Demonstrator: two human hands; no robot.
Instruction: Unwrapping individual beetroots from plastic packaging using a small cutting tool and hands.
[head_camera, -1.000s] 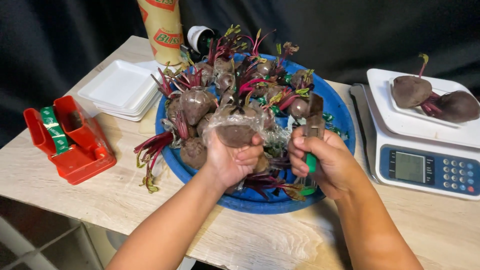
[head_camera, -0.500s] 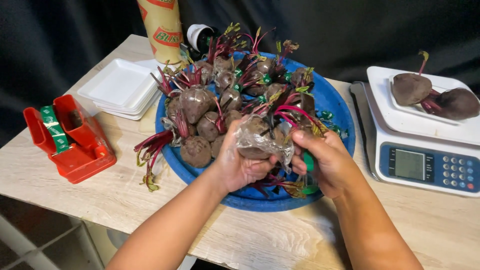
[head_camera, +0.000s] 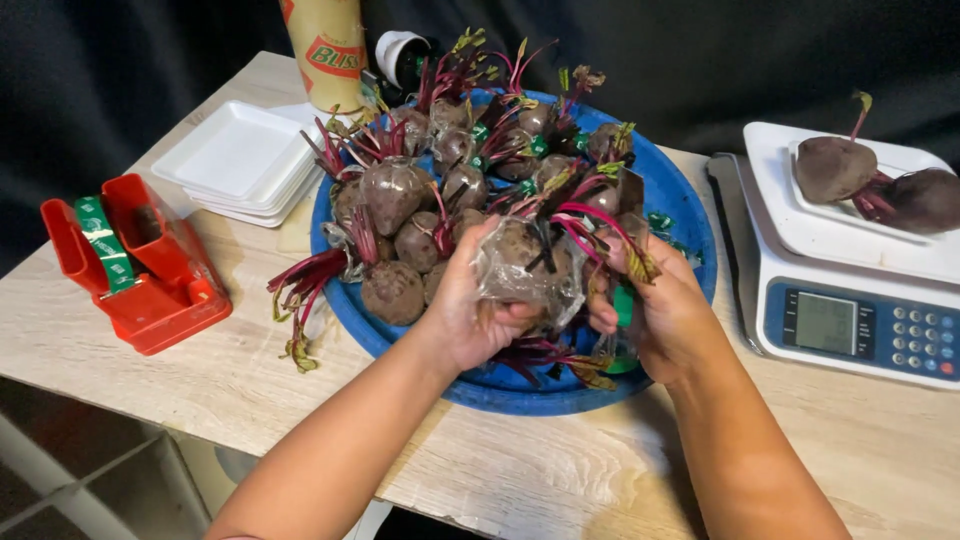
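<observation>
A: Head view. What do I have in hand?

B: My left hand (head_camera: 470, 310) cups a beetroot wrapped in clear film (head_camera: 525, 265), fingers curled shut around its near side. The wrapped beetroot is held just above the front part of the blue round tray (head_camera: 690, 215), red stems pointing up and to the right.

A: Right hand?

B: My right hand (head_camera: 665, 310) sits against the beetroot's right side, fingers closed on the film and stems there; a green strip (head_camera: 623, 305) shows between the fingers. I cannot tell exactly where the fingertips pinch.

A: Surroundings?

B: The tray is heaped with more wrapped beetroots (head_camera: 390, 195), stems sticking out. Left of it a red tape dispenser with green tape (head_camera: 135, 265) and a stack of white foam trays (head_camera: 240, 160). Right, a white digital scale (head_camera: 850, 305) carrying a white tray with two bare beetroots (head_camera: 835, 168). All on a light wooden table (head_camera: 200, 370).
</observation>
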